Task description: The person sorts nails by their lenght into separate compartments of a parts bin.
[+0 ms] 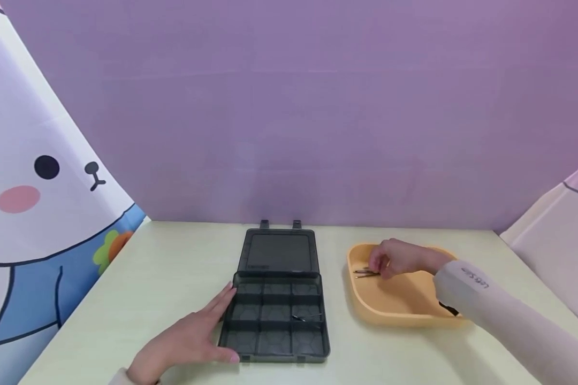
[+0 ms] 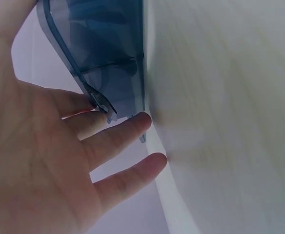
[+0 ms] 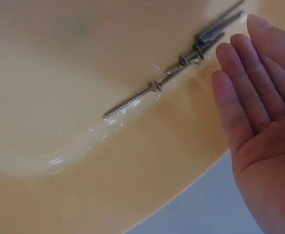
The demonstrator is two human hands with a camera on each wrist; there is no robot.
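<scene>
A dark translucent organizer box (image 1: 275,321) lies with its lid (image 1: 283,252) folded back. A few small metal pieces (image 1: 298,318) show in its middle-right compartment. My left hand (image 1: 188,339) rests along the box's left side, fingers spread and thumb at the near corner; in the left wrist view its fingers (image 2: 118,141) extend beside the box wall. My right hand (image 1: 398,258) reaches down into an orange tray (image 1: 380,315). Beside its fingertips lie screws (image 3: 132,102) and smooth nails (image 3: 220,27), close to the tray's wall. No piece shows clearly held; the thumb's contact is hidden.
The pale tabletop (image 1: 192,256) carries the box and, to its right, the tray. A purple backdrop (image 1: 289,117) rises behind the table. Printed cartoon cloth (image 1: 43,224) hangs at the left, and a pale panel (image 1: 559,251) stands at the right.
</scene>
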